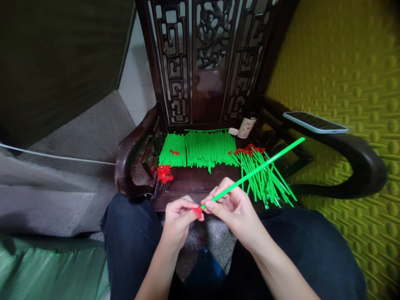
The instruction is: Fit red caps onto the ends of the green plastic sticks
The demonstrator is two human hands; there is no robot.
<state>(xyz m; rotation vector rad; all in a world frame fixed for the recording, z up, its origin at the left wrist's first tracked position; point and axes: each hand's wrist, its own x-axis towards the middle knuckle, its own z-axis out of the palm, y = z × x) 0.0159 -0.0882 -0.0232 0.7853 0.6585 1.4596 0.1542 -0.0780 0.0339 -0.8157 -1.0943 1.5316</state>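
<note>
Between the fingertips of my left hand (181, 216) is a small red plastic piece (197, 211), its shape partly hidden. My right hand (229, 204) pinches a long green plastic stick (265, 163) near its lower end, which meets the red piece. The stick slants up to the right. Beyond my hands, plain green sticks (211, 148) lie in rows on the dark wooden seat (196, 179). A heap of red pieces (164, 173) sits at the seat's left front. On the right is a pile of green sticks with red ends (264, 177).
The carved wooden chair has a left armrest (125, 162) and a right armrest (359, 166). A phone (315, 122) rests on the right one. A patterned bottle (246, 126) stands at the seat's back right. A yellow textured wall (353, 71) rises at the right.
</note>
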